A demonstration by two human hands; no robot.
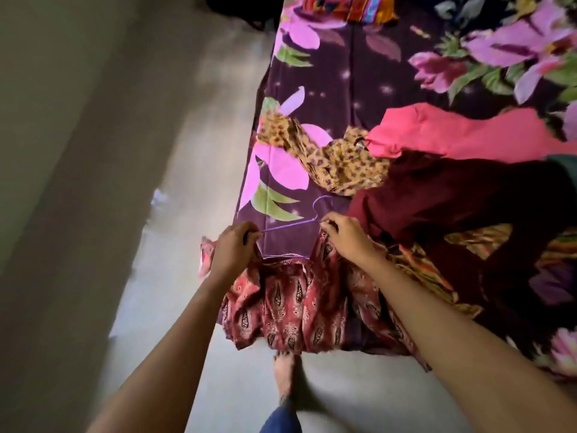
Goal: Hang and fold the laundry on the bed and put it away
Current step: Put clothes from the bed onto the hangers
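Both hands are in at the bed point(343, 89) edge now. My left hand point(232, 248) has its fingers curled round one end of the purple hanger point(290, 225), whose wire runs across to my right hand point(346, 237). That one pinches the top edge of the red patterned garment point(290, 301) right by the hanger's neck. The garment drapes below both hands, off the mattress edge. Just beyond my right hand there's a maroon garment point(437, 195); further out lie a yellow print point(340, 164) and a pink piece point(452, 135).
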